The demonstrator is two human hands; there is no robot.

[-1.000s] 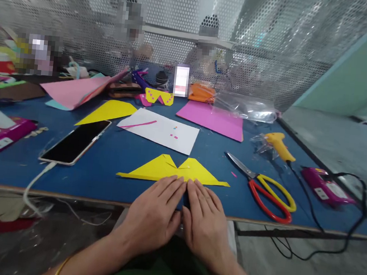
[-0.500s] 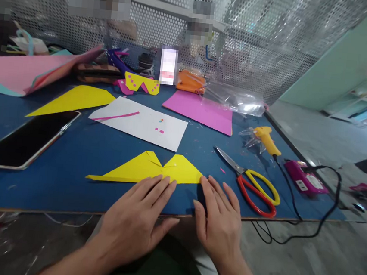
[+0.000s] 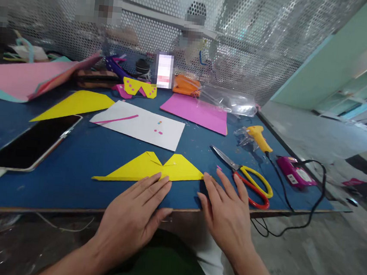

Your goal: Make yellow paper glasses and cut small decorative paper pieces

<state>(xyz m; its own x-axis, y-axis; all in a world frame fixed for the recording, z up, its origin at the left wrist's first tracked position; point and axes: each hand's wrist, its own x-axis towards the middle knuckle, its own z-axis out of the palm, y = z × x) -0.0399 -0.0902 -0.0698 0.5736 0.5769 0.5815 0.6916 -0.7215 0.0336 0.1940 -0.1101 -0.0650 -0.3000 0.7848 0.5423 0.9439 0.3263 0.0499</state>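
A folded piece of yellow paper (image 3: 129, 164) with a notch in its top edge lies on the blue table near its front edge. My left hand (image 3: 136, 206) rests flat with its fingertips on the lower middle of this paper. At the paper's right tip, my right hand (image 3: 228, 206) has its fingers spread, the index finger touching or very near the tip. Scissors (image 3: 241, 173) with one yellow and one red handle lie just beyond my right hand, which partly covers the red loop.
White paper (image 3: 139, 126) with pink scraps lies behind. A black-screened phone (image 3: 33, 144) is at left, below yellow paper (image 3: 76, 103). Pink foam sheets (image 3: 199, 113), a yellow glue gun (image 3: 259, 138), a magenta power strip (image 3: 297, 172) and a yellow mask (image 3: 139, 88) surround it.
My right hand has shifted slightly right and spread its fingers, now overlapping the scissors' red handle. My left hand stays on the yellow paper. The view has turned a little.
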